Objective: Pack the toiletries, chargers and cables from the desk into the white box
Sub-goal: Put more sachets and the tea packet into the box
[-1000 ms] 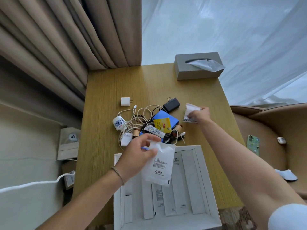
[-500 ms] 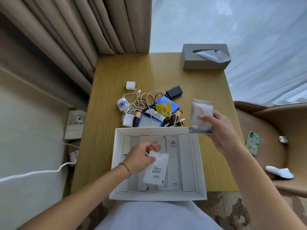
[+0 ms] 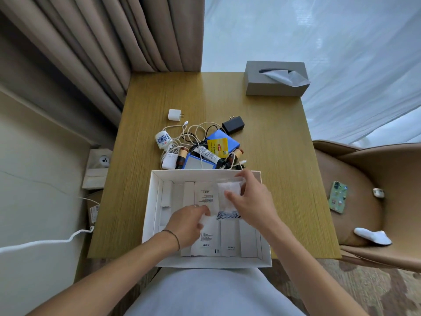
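The white box sits open at the desk's near edge, with several flat white packets lying in it. My left hand is low inside the box, fingers on a white sachet that lies flat on the packets. My right hand is over the box's right half and holds a clear packet with a striped end. Just behind the box lies a pile: tangled white cables, a white 120W charger, a black charger, a blue box, a yellow tea bag, a tube and small brown bottles.
A small white plug lies apart on the desk. A grey tissue box stands at the far right corner. Curtains hang behind. To the right, a tan chair carries a phone. A white cord trails on the left.
Both hands came down into the box. The left brought its white sachet flat onto the packets. The right carried the clear packet from beside the pile to over the box.
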`<state>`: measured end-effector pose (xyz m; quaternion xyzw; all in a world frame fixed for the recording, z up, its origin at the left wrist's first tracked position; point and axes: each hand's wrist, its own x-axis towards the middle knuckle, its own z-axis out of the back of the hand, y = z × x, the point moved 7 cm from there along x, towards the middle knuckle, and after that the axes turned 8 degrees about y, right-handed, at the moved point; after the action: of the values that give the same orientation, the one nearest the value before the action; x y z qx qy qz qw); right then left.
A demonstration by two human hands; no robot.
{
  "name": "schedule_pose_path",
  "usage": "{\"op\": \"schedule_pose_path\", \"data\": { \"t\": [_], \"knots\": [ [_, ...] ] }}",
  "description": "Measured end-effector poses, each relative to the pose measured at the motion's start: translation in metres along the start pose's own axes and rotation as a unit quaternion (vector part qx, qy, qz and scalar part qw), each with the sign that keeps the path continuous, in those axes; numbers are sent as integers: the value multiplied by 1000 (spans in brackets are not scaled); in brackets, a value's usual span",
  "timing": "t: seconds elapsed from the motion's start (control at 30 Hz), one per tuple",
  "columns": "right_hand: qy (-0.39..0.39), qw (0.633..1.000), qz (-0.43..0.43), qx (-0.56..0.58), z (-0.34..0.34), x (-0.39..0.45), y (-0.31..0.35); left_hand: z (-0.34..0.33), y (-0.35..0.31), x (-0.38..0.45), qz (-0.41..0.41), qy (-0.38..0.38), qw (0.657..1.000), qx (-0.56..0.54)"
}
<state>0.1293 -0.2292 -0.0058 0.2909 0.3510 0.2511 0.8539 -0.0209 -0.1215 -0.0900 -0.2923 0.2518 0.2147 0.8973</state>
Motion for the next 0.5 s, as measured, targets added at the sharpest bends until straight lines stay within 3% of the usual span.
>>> {"op": "schedule_pose_path", "data": {
  "t": [0.17, 0.3, 0.4, 0.5],
  "knots": [
    [-6, 992, 14, -128, -24, 15, -5, -6, -4, 1, -28, -31, 992, 118],
    [2, 982, 11, -190, -34, 22, -11, -11, -2, 2, -15, -31, 988, 151],
    [-16, 976, 73, -204, -38, 24, -1, -11, -2, 1, -19, -47, 985, 163],
    [31, 968, 115, -223, -52, 26, 5, -11, -2, -2, -27, -63, 983, 172]
  ]
}}
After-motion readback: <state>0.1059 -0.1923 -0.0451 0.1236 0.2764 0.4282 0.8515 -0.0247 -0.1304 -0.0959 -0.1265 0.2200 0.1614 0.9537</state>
